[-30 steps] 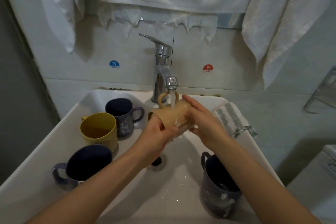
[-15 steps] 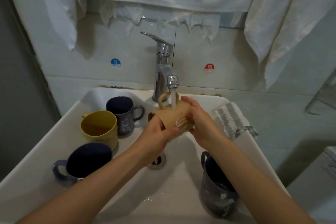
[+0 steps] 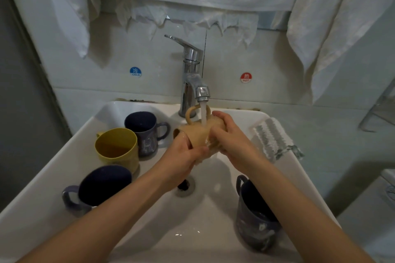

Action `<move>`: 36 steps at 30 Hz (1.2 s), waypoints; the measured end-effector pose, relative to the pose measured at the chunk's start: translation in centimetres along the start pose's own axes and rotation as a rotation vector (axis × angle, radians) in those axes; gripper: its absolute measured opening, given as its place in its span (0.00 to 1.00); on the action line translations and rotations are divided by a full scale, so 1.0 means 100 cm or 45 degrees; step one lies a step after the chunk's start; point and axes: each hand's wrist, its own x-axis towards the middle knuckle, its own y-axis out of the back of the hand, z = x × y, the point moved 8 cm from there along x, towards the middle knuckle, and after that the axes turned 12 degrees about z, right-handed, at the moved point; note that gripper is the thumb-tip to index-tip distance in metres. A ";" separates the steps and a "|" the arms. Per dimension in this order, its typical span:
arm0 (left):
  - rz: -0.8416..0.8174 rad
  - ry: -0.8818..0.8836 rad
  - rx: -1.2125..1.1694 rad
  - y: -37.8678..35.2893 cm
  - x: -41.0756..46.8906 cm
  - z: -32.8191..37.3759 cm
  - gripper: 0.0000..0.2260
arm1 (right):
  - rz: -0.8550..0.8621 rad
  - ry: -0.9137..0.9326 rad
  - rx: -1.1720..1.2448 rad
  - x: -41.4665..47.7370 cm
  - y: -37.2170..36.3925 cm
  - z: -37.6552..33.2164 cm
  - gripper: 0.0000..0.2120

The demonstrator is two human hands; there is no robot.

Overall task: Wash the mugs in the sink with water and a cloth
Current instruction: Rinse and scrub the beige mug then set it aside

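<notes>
Sink (image 3: 203,220), task judged early: one mug in wash, four waiting.
- Left front edge: navy mug (image 3: 102,186), interior too dark to read.
- Left rear: yellow mug (image 3: 117,147), brownish dregs; second navy mug (image 3: 145,130).
- Centre, under the running tap (image 3: 192,79): tan mug (image 3: 198,132) on its side. The left hand (image 3: 181,156) grips its mouth end and the right hand (image 3: 228,136) curls round its base.
- Right front: grey-blue mug (image 3: 256,220), apparently wet inside.
- Right rim: cloth (image 3: 273,136), unused.

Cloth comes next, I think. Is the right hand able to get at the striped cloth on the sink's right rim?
Probably yes: the striped cloth lies uncovered just right of the right hand, nothing between. That hand grips the tan mug, so must release first.
</notes>
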 end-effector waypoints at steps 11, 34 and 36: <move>-0.009 -0.025 0.057 0.001 0.001 -0.002 0.19 | 0.063 0.039 -0.105 -0.002 0.008 -0.003 0.24; -0.043 0.048 -0.036 -0.001 0.001 -0.003 0.28 | -0.006 0.161 -0.268 -0.007 0.009 -0.005 0.31; -0.012 0.089 -0.124 0.001 0.002 -0.004 0.30 | -0.063 0.214 -0.357 -0.010 0.007 -0.006 0.35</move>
